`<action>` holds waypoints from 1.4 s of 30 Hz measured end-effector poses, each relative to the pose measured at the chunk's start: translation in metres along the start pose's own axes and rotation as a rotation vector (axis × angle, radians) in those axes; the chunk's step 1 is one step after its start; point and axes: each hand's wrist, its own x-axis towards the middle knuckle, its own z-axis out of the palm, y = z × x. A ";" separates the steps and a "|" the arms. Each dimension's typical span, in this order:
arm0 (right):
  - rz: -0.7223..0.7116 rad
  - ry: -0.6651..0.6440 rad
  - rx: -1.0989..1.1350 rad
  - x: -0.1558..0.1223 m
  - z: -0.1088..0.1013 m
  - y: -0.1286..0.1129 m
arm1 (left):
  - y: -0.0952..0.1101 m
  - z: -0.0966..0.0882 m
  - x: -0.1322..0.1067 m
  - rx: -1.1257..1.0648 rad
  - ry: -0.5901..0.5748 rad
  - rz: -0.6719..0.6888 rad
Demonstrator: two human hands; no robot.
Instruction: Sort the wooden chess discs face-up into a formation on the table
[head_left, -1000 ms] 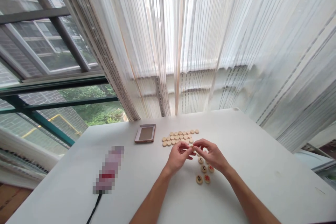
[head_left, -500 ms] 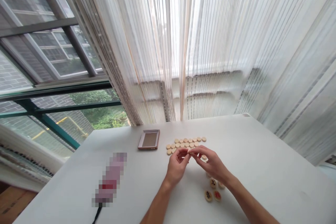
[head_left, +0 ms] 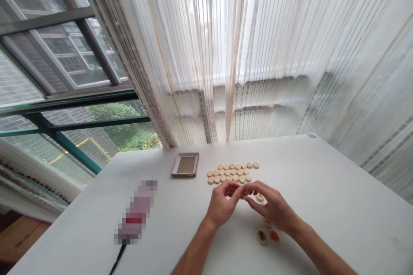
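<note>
Striped curtains [head_left: 274, 30] hung behind a white counter [head_left: 322, 206], with a window [head_left: 97, 53] at the left; a shallow box [head_left: 183, 175] sat near the counter's far edge, and nearer on the left lay a pixelated object [head_left: 137, 212] with a black cord [head_left: 118, 259] running from it.

Both hands met over the middle of the counter, around a small round piece [head_left: 245, 191]; the right hand [head_left: 272, 204] had its grip pinched on that piece, while the left hand [head_left: 222, 204] touched its left side with thumb and fingertips, though I could not tell whether that grip pinched it too; just beyond the hands, blank discs [head_left: 228, 172] lay in three rows; a black-marked disc [head_left: 262, 236] and a red-marked disc [head_left: 274, 236] lay side by side on the near side of the right hand, with others partly hidden by its fingers.
</note>
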 end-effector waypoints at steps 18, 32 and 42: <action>0.192 0.005 0.313 0.002 -0.005 -0.001 | 0.003 0.005 -0.006 0.115 -0.042 0.123; 0.290 0.002 0.399 0.001 -0.003 0.002 | 0.004 0.009 -0.009 0.324 -0.044 0.290; 0.332 0.008 0.388 0.000 -0.004 0.003 | 0.001 0.009 -0.009 0.317 -0.067 0.254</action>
